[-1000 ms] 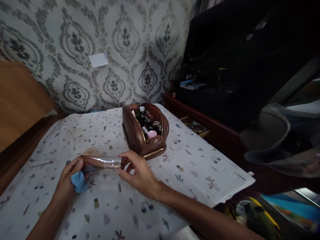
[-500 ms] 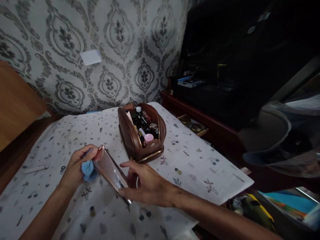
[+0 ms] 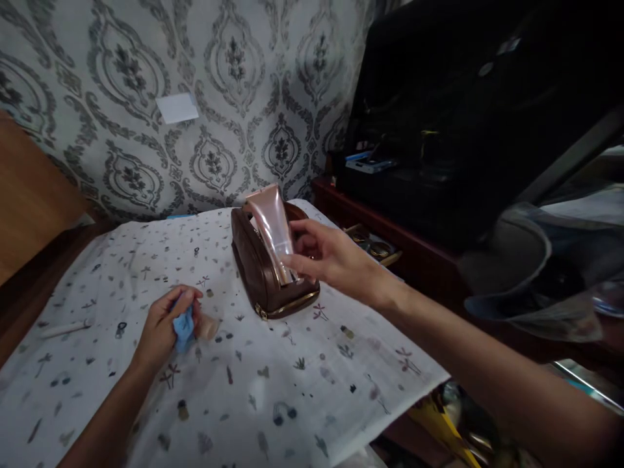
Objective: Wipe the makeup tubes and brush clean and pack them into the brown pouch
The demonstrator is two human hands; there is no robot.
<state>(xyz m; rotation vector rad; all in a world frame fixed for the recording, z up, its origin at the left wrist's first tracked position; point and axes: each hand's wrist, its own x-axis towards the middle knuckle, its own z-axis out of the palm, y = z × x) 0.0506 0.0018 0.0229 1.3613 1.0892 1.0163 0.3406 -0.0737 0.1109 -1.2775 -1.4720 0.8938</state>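
Note:
My right hand pinches a shiny pink cosmetic tube by its capped end, holding it nearly upright over the open brown leather cosmetic pouch. The tube hides most of what lies inside the pouch. My left hand rests on the printed white cloth to the left of the pouch, its fingers closed on a small blue cloth.
A thin white stick lies on the cloth at far left. A dark red wooden shelf with small round tins stands right of the pouch. Patterned wallpaper is behind. Grey fabric and coloured clutter fill the lower right.
My right hand has lifted the tube away from my left hand and carried it up over the pouch. My left hand has kept the blue cloth and stayed on the table.

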